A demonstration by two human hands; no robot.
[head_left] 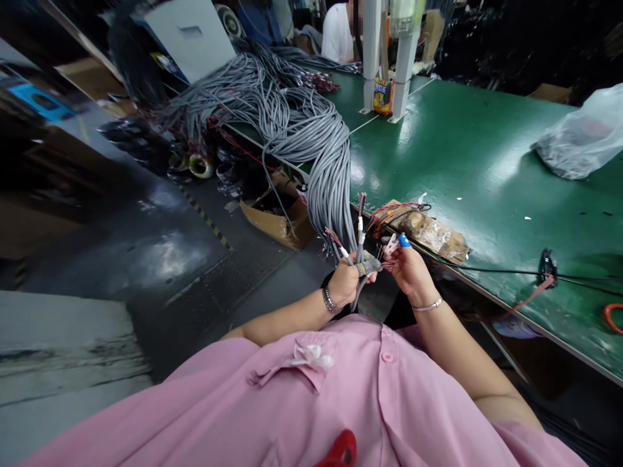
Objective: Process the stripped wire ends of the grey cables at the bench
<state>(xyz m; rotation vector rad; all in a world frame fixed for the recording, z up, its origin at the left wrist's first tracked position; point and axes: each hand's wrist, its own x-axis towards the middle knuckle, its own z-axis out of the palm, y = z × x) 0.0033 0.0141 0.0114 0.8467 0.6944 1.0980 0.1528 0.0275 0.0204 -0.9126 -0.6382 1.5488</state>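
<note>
My left hand (344, 283), with a grey covering on the thumb, is closed around grey cables (359, 254) whose ends show thin coloured wires. Close to its right, my right hand (407, 266) has blue tape on one finger and is pinched at a small pinkish piece (390, 245) beside the wire ends (388, 264). What the piece is cannot be made out. A large bundle of grey cables (326, 152) runs from the back left over the table edge down to my hands.
The green table (462, 149) carries a taped wooden block (431, 232), a plastic bag (581, 133), white posts (403, 71) and a black clamp-like item (548, 264). A cardboard box (277, 217) stands below its left edge. Another person (337, 32) is behind the table.
</note>
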